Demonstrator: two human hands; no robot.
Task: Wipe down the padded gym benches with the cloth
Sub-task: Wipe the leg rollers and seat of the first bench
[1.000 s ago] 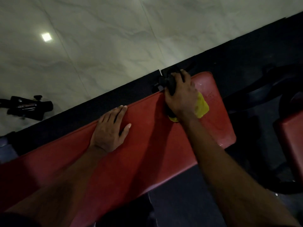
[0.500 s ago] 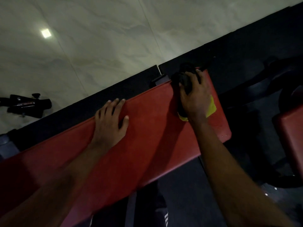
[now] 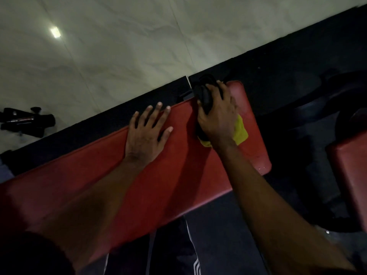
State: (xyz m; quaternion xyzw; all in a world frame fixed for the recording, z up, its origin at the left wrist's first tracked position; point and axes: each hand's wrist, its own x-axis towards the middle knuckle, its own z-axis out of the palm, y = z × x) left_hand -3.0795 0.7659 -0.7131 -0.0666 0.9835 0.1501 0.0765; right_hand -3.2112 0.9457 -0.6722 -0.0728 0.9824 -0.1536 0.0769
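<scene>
Spanning black matting [image 3: 288, 62] beside pale marble floor [image 3: 119, 56] — red bench [image 3: 178, 175] (dimly lit).

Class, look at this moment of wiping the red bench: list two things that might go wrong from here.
1. The right hand grips a dark object along with the yellow cloth at the far edge of the red bench; either might slip off.
2. The left hand lies flat on the bench, so that patch may go unwiped.

The red bench [image 3: 178, 175] looks padded vinyl with faint sheen, the yellow cloth [image 3: 241, 132] soft and matt.
</scene>
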